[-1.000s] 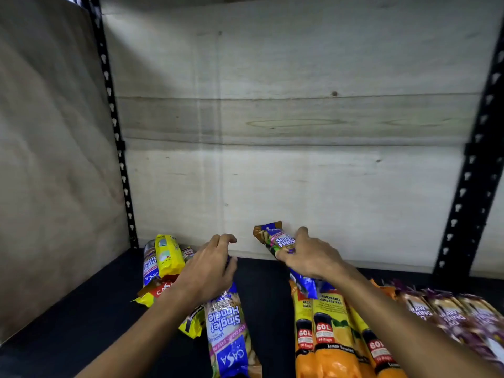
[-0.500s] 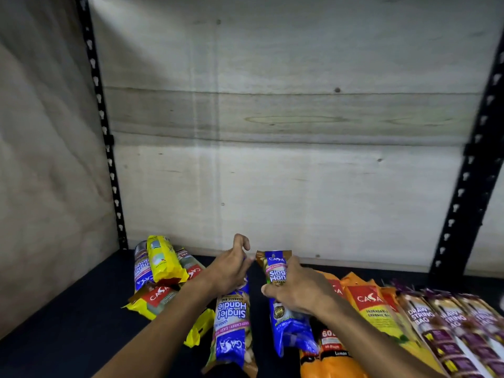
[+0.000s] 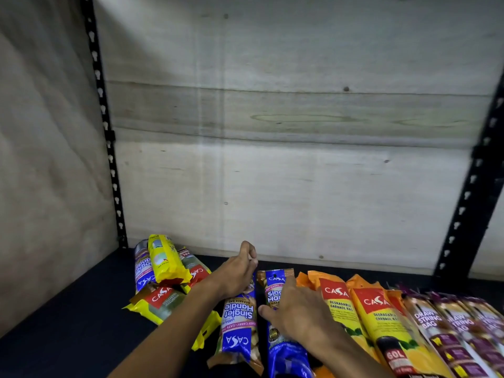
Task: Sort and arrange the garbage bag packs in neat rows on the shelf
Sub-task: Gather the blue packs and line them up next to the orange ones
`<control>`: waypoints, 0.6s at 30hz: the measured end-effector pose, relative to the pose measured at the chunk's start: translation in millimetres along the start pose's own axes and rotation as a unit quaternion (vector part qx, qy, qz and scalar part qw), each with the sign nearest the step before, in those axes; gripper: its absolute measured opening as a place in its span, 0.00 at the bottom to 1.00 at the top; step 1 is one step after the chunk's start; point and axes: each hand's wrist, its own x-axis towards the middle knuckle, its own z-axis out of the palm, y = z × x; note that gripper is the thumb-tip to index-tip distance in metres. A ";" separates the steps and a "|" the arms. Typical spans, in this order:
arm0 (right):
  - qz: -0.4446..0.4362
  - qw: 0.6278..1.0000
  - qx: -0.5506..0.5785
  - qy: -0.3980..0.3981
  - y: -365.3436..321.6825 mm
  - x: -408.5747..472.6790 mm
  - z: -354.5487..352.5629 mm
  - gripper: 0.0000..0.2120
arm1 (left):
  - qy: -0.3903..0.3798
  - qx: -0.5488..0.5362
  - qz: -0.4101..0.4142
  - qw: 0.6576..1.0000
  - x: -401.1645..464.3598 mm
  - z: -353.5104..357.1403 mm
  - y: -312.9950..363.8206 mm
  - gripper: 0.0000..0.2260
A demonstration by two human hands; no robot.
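Two blue "Singlet Handle" garbage bag packs lie side by side on the dark shelf (image 3: 68,309). My left hand (image 3: 236,272) sits on the far end of the left pack (image 3: 238,320), which lies upside down; its fingers are curled there and hide that end. My right hand (image 3: 297,312) lies flat on the right blue pack (image 3: 275,282), fingers spread and thumb at the pack's left edge. Right of it, orange and yellow degradable-bag packs (image 3: 338,304) lie in a row, followed by purple draw-string packs (image 3: 436,326).
A loose heap of yellow, green and blue packs (image 3: 166,268) sits at the back left near the black slotted upright (image 3: 109,148). Plywood panels close the back and left side. Another black upright (image 3: 474,186) stands at the right.
My right hand brought its blue pack down from a lifted grip and now lies flat on it beside the other blue pack. My left hand shifted right and farther back with its pack.
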 end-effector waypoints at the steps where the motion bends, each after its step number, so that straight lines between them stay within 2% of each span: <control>1: -0.001 1.000 -0.004 0.000 0.0 -0.3 0.5 0.44 | 0.006 -0.001 -0.005 1.000 -1.9 0.0 0.2 0.07; 4: -0.006 0.999 -0.050 0.003 -2.2 -4.2 -2.0 0.43 | 0.044 0.012 -0.013 0.999 -12.3 -5.5 -5.1 0.09; 6: -0.004 0.994 -0.105 0.006 -3.5 -7.8 -7.6 0.39 | 0.107 0.087 0.000 0.990 -22.5 -13.1 -12.7 0.11; 9: -0.001 0.993 -0.120 0.013 -5.0 -10.1 -21.4 0.34 | 0.213 0.237 0.016 0.948 -45.5 -22.0 -27.6 0.13; 12: -0.026 0.996 -0.071 0.043 -9.1 -4.2 -35.3 0.31 | 0.291 0.320 0.003 0.902 -69.8 -22.7 -44.5 0.18; 15: -0.054 0.998 0.006 0.020 -22.6 7.4 -42.3 0.27 | 0.300 0.336 -0.040 0.892 -86.9 -19.8 -59.5 0.23; 18: -0.073 0.996 0.041 -0.011 -41.4 22.3 -36.7 0.27 | 0.263 0.311 -0.065 0.911 -97.9 -18.8 -68.8 0.28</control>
